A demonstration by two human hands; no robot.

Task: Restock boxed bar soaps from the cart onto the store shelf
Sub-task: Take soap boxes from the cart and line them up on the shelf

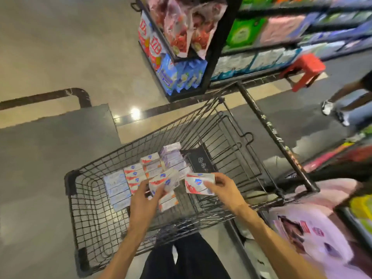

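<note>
head-worn view, steeply down, cart (141, 150) close

Your way down into the cart (86, 198) is open from above; its wire walls close every side. At two o'clock the handle bar (275, 137) blocks passage; the basket's nine o'clock end lies bare.

soap boxes (141, 176) in cart (96, 218), shelf (261, 47) beyond, stool (304, 71) at its foot

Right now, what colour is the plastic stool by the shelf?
Red; the small red plastic stool shows best in the head view.
</note>
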